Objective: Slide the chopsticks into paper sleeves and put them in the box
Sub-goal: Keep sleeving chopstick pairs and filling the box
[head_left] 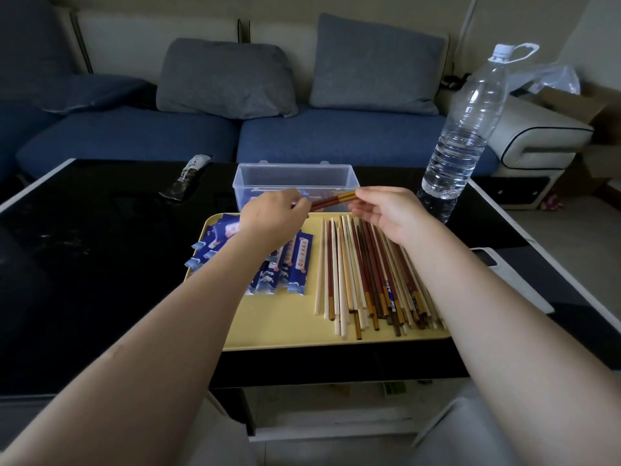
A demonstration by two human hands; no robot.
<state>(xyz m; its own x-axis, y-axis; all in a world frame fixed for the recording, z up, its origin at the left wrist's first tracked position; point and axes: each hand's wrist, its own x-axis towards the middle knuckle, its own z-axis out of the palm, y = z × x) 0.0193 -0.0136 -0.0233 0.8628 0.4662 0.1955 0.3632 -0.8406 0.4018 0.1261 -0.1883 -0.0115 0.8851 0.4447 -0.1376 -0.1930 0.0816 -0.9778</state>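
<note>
the left hand and right hand hover over the far edge of the yellow tray. between them a red-brown chopstick pair is held: right fingertips pinch its pale end, left fingers curl round the other end and a blue sleeve. loose chopsticks lie on the tray's right half, blue paper sleeves on its left. the clear box stands just beyond the tray, a water bottle to its far right, all on the black table.
</note>
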